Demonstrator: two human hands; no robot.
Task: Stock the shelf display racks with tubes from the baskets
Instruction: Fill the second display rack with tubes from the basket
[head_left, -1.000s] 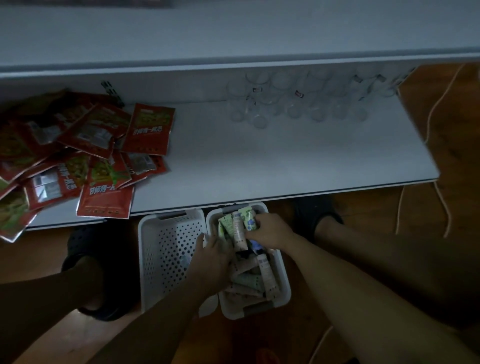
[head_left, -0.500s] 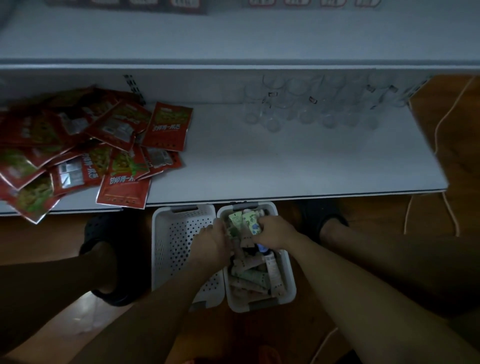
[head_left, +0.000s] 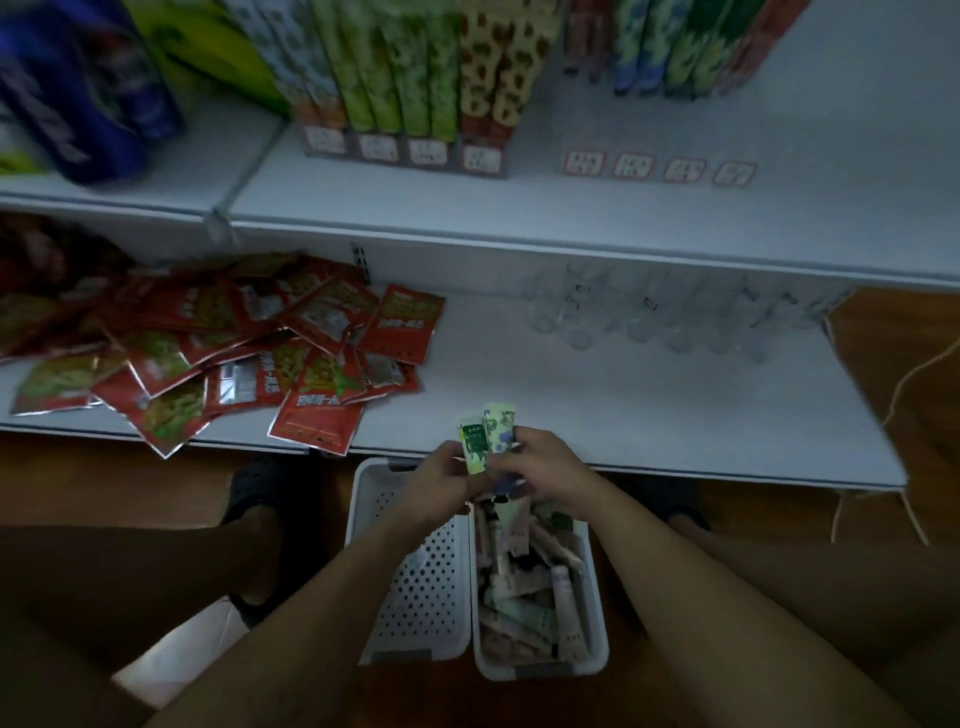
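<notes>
Two white perforated baskets stand on the floor under the shelf edge. The right basket (head_left: 597, 639) is full of tubes (head_left: 519, 587); the left basket (head_left: 363, 493) looks nearly bare. Above the baskets, my left hand (head_left: 441, 483) and my right hand (head_left: 545, 462) meet around a small bunch of tubes (head_left: 485, 436), green and pale, whose ends stick up past my fingers. Clear plastic display racks (head_left: 649, 317) sit at the back right of the lower shelf (head_left: 597, 405).
A heap of red snack packets (head_left: 234, 353) covers the left of the lower shelf. The upper shelf (head_left: 571, 228) carries boxes and price tags. My legs and dark shoes flank the baskets on a wooden floor. A white cord (head_left: 914, 374) hangs at the right.
Both hands have risen out of the right basket with the bunch of tubes, up to the shelf's front edge. My head has tilted up, bringing the upper shelf into view.
</notes>
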